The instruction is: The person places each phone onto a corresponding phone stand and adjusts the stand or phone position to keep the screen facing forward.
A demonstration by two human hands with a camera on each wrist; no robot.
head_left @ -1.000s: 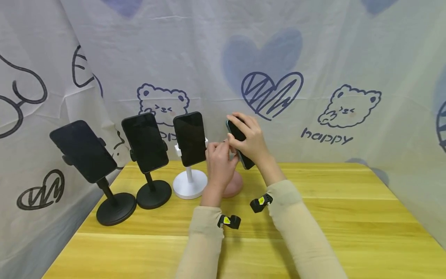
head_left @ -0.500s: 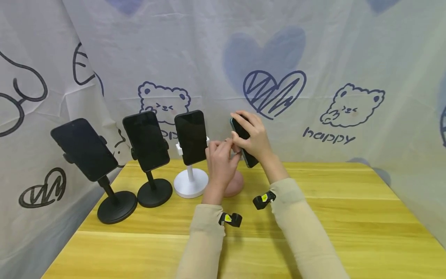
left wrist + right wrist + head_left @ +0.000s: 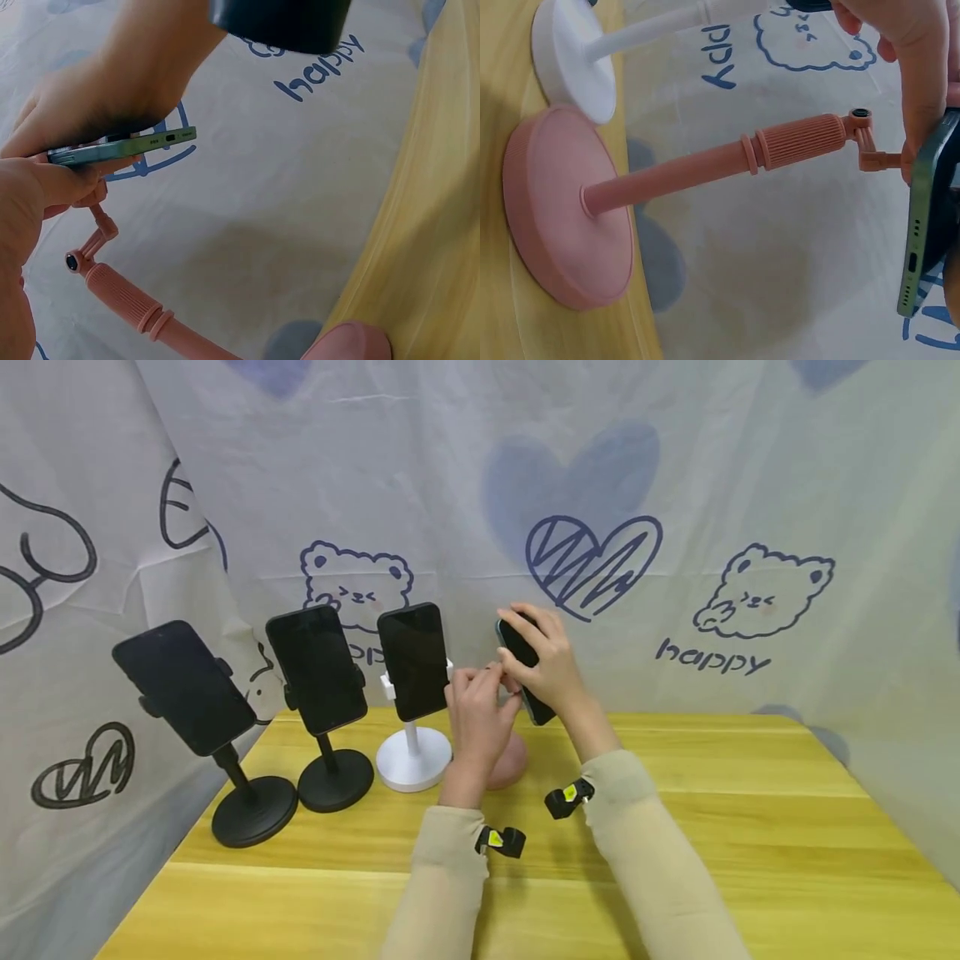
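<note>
My right hand (image 3: 551, 660) grips a dark smartphone (image 3: 537, 706) with a green edge, thumb on one side and fingers on the other. The phone tilts in the air above a pink phone stand (image 3: 802, 142). With curled fingers my left hand (image 3: 480, 714) holds the top of that stand, where its clamp meets the phone. In the left wrist view the phone's green bottom edge (image 3: 157, 142) shows its charging port, and the stand's jointed arm (image 3: 97, 232) runs up beneath it. The hands cover most of the clamp. The round pink base (image 3: 510, 762) rests on the table.
To the left, a white stand (image 3: 414, 760) and two black stands (image 3: 335, 779) (image 3: 253, 811) each hold a dark phone. The white one is close beside the pink base. A printed cloth (image 3: 600, 468) hangs behind the wooden table (image 3: 712, 827).
My right hand and the phone have shifted slightly to the right over the pink stand. My left hand keeps nearly the same place and hold.
</note>
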